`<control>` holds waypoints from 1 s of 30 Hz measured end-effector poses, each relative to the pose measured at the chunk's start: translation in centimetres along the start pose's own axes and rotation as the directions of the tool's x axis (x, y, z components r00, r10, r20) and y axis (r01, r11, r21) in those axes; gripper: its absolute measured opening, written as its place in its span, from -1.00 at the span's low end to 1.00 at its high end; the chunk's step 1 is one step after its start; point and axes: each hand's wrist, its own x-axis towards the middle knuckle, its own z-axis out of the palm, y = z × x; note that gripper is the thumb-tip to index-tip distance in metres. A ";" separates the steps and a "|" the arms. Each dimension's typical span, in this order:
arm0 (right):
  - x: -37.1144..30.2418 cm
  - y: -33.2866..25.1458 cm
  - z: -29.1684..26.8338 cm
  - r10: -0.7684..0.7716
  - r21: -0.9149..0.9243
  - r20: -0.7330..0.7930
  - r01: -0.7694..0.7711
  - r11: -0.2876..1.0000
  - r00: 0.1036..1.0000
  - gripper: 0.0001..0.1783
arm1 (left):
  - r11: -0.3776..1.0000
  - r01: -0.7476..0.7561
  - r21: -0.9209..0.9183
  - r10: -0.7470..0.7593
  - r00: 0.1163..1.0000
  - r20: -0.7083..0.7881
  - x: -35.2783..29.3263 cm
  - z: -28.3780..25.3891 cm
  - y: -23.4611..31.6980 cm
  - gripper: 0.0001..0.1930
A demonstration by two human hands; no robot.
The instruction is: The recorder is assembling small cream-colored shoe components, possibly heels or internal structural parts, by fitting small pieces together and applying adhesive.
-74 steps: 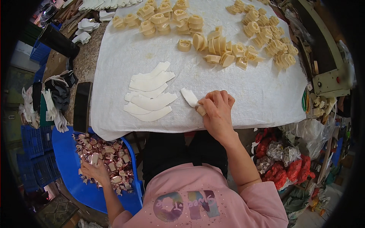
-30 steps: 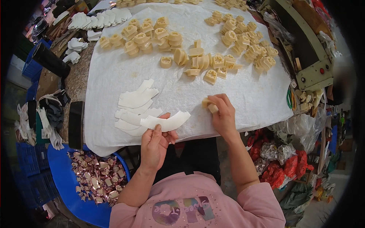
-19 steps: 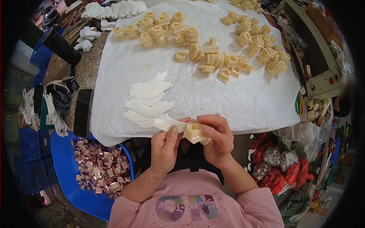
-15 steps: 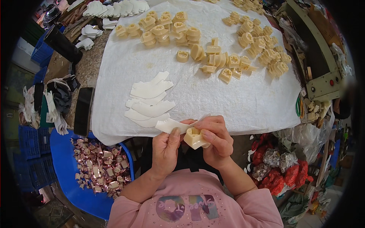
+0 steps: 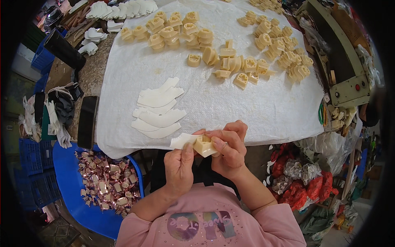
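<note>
Strip, white and curved, running sideways to a hollow cream block.
Left hand pinches the strip, free end leftward; right hand, nearer the block, has its grip closed on it. Unlike a second ago, both hands meet, beside the surface's near edge.

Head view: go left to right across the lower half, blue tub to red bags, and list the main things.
Blue tub → left hand → cream piece → right hand → red bags.
</note>
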 end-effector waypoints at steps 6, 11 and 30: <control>0.2 0.0 -0.7 0.070 -0.030 0.047 -0.068 0.997 0.996 -0.60 | 0.988 -0.108 0.109 0.118 0.988 -0.097 1.0 -0.2 1.4 -0.71; 2.4 -1.7 -1.9 0.092 -0.316 0.272 -0.002 0.949 0.958 -0.69 | 0.906 -0.090 0.415 0.127 0.990 -0.062 1.1 -1.5 2.2 -0.85; 1.1 -0.1 -2.0 0.273 0.082 0.378 -0.325 0.942 0.885 -0.70 | 0.932 -0.279 0.232 0.255 0.958 0.128 2.1 -2.2 -1.8 -0.76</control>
